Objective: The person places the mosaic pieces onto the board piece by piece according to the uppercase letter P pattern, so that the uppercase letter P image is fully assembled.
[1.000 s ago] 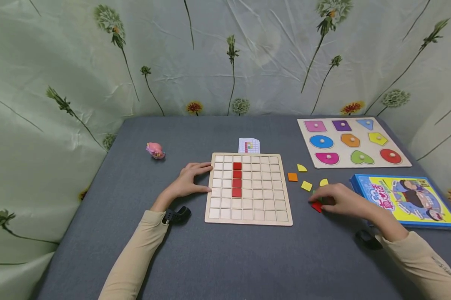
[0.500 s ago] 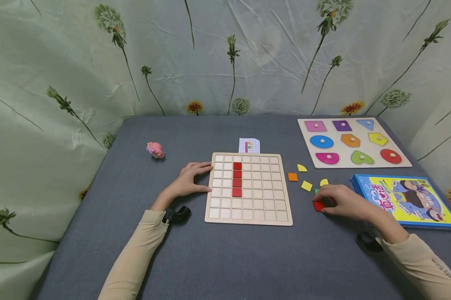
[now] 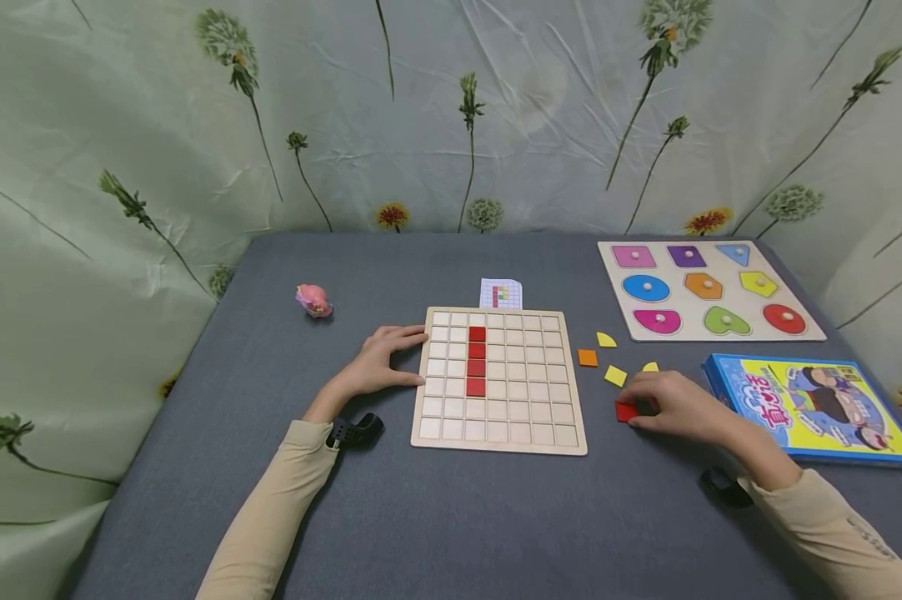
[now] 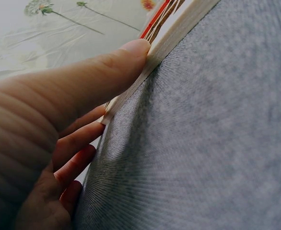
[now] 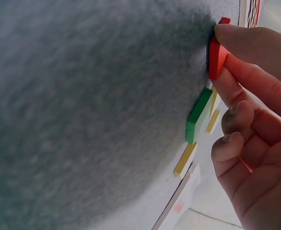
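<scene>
A wooden grid board (image 3: 529,412) lies on the grey cloth, with a column of several red square tiles (image 3: 477,368) in its cells. My left hand (image 3: 376,364) touches the board's left edge, thumb and fingers spread and fairly straight. In the left wrist view the thumb (image 4: 116,67) rests along the board's wooden side. To the right of the board, my right hand (image 3: 676,404) pinches a red square tile (image 3: 625,412) between thumb and fingers. Seen from the right wrist, this red tile (image 5: 217,57) is close over the cloth, and a green tile (image 5: 198,116) lies near it.
Yellow pieces (image 3: 614,376) and an orange square (image 3: 588,357) lie between board and right hand. A small pattern card (image 3: 501,293) sits behind the board. Farther right are a knobbed shape puzzle (image 3: 744,287) and a blue-yellow box (image 3: 819,408). A pink toy (image 3: 313,301) stands at left.
My right hand first drew slightly right, then moved a little left with the pinched red tile, now covering the green tile in the head view. My left hand stays at the board's edge.
</scene>
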Demonstrator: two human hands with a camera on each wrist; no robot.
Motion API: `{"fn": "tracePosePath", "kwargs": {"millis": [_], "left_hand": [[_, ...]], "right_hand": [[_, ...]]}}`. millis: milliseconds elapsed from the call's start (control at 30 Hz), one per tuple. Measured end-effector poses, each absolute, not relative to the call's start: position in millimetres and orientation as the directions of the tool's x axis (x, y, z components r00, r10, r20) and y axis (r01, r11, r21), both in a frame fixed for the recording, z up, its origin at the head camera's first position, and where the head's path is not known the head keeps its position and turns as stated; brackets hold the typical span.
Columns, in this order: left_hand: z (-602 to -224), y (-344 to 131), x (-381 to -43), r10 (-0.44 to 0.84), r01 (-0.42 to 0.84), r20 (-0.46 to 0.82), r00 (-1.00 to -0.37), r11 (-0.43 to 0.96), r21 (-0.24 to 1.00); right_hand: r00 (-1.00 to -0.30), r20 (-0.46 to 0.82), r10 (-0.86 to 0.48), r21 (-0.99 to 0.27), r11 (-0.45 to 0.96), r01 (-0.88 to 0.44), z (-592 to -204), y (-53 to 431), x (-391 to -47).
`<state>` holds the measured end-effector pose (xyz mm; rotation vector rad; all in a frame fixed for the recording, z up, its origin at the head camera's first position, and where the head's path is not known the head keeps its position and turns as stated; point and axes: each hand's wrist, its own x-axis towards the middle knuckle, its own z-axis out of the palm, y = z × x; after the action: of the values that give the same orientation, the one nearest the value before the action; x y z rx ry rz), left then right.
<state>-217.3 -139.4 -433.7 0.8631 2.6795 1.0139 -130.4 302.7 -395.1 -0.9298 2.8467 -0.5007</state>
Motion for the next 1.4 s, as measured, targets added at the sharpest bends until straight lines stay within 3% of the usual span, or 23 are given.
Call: {"fn": "tracePosePath", "kwargs": {"millis": [800,1167,1400], "left_hand": [[-433,-137,-221,0.565,0.469,0.067,-0.822,0.607,0.642],[-433,-141,-220,0.582,0.539,0.159,-0.798,0.569,0.621],[-435,-142,-217,0.576,0.490,0.085,-0.813,0.598,0.635]], "right_hand": [[-0.828,0.093,-0.553,-0.323,0.770,-0.550,-391,270,-137],[-0.812,0.122,-0.571,-0.330,0.748,-0.576,-392,248,-141],[-0.801,0.132,-0.584,-0.335,0.734,-0.591,-394,235,-141]]}}
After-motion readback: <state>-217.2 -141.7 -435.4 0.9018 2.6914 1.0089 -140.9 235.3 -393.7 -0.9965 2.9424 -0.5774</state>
